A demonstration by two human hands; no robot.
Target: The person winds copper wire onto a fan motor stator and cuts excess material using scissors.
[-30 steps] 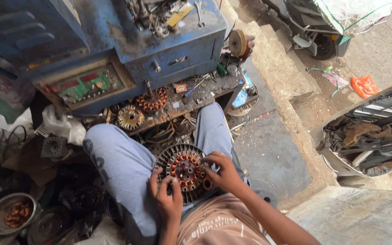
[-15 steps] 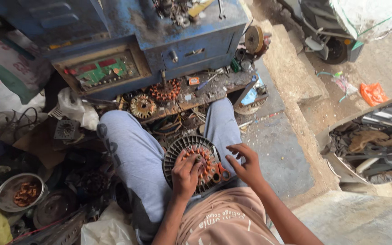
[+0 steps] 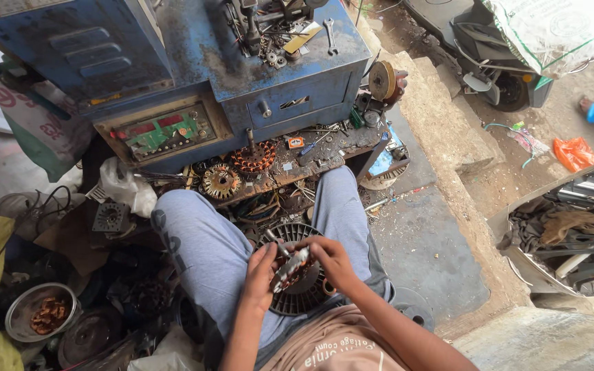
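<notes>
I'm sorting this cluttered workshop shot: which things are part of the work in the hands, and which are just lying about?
In hand:
left hand
right hand
small metal part between both hands
round slotted motor core on the lap

Lying about:
two copper-wound coils on the shelf
spanner on the blue machine
bowl
orange bag

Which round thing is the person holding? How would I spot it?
Start at the big blue machine and come down to the person's lap. Both hands grip a round dark motor stator with slotted edges. Unlike the two copper-wound stators on the shelf, it rests on the legs.
</notes>
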